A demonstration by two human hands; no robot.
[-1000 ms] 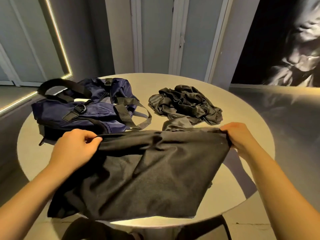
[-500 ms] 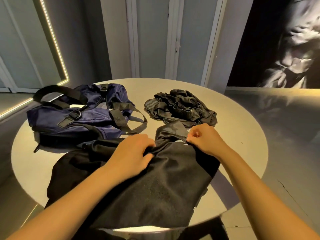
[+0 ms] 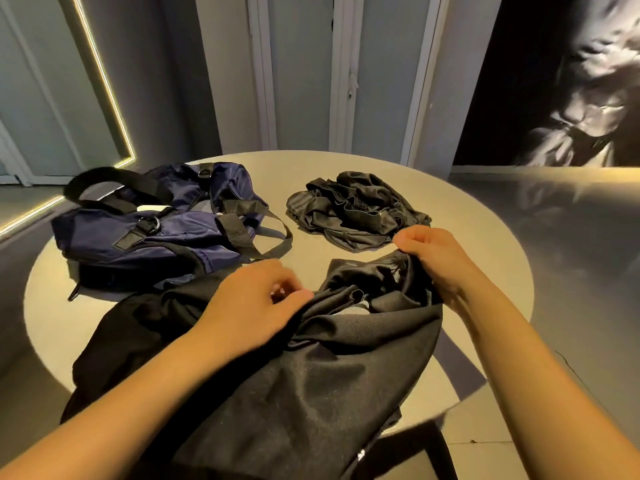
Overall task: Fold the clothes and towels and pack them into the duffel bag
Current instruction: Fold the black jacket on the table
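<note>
On the round table (image 3: 485,237), directly before you, lies the black garment (image 3: 311,368), spread from the table's middle back over the near edge toward your body. Its long axis runs from you outward, tilted slightly to your right. The far end is bunched, not flat.

Your left hand (image 3: 256,306) rests on that bunched end near the middle, thumb and fingers curled together at a fold of cloth; motion blur prevents me from confirming a firm pinch. Your right hand (image 3: 433,258) is at the far right corner of the garment, fingers closed on the fabric edge and lifting it slightly off the table.

The duffel (image 3: 149,237), navy with black straps, sits on your left side of the table, its near edge touching or just beside the garment's left margin; I cannot tell which. A second crumpled dark item (image 3: 353,213) lies just beyond your right hand, apart from the duffel.

Finding: the garment is not yet folded and nothing appears packed. Both hands sit at the same far end, close together, so the fold would likely run along the long axis, with the far end drawn toward you or the right edge carried leftward. Your left hand is nearer the duffel and better placed for the transfer.

Risk: the bunched end may trap creases unless smoothed first.
</note>
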